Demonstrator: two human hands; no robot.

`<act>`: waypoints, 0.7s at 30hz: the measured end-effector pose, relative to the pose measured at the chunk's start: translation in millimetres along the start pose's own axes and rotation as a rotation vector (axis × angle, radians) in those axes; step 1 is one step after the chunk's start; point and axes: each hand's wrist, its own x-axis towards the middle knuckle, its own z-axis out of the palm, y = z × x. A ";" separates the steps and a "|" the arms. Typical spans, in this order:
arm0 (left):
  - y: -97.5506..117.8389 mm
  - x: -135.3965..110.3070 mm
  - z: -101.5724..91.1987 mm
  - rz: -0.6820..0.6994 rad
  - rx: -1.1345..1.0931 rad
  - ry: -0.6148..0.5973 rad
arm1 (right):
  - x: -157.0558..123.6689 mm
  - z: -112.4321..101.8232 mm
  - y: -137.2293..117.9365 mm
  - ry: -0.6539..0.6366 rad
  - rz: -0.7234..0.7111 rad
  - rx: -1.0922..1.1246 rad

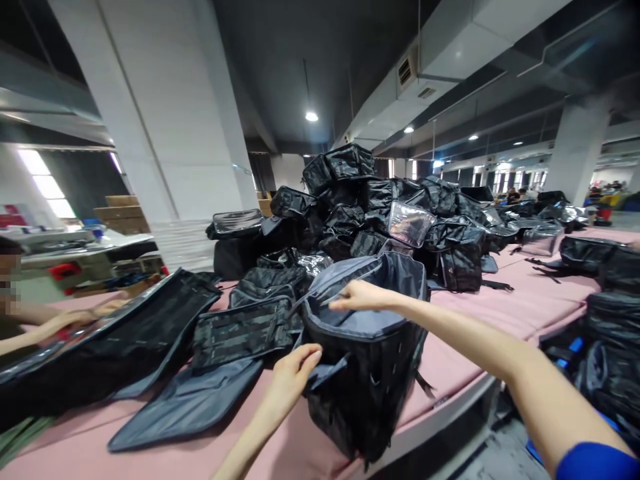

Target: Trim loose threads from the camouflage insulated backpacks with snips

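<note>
A black camouflage backpack (pixel 367 373) with a grey lining stands upright at the table's near edge, its top unzipped and gaping. Over its opening is my right hand (pixel 357 295), fingers curled closed; whatever they grip is too small to make out. My left hand (pixel 299 368) is at the backpack's left side, beside a grey-lined side flap (pixel 327 373). Its thumb and fingertips are pinched together, and what they hold, if anything, cannot be told. Left of it lies another camouflage bag (pixel 243 330) with a grey-lined panel (pixel 187 410) spread flat on the table.
A large pile of similar bags (pixel 350 213) rises behind on the pink-covered table (pixel 520 307). At far left a co-worker's hands (pixel 83 320) touch a long open bag (pixel 135 340). More bags (pixel 610 333) are stacked at right, below the table edge. A white pillar (pixel 165 120) stands behind.
</note>
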 end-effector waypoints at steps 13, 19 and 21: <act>68.9 -3.6 58.9 -0.567 -0.609 -0.276 | -149.3 54.4 -8.7 0.332 -0.313 -0.926; 54.1 -51.9 70.7 -0.525 -1.173 -0.048 | -174.3 73.3 5.2 0.728 -0.561 -1.034; 52.3 -60.6 77.8 -0.494 -1.238 -0.035 | -181.3 73.2 9.1 0.720 -0.591 -1.024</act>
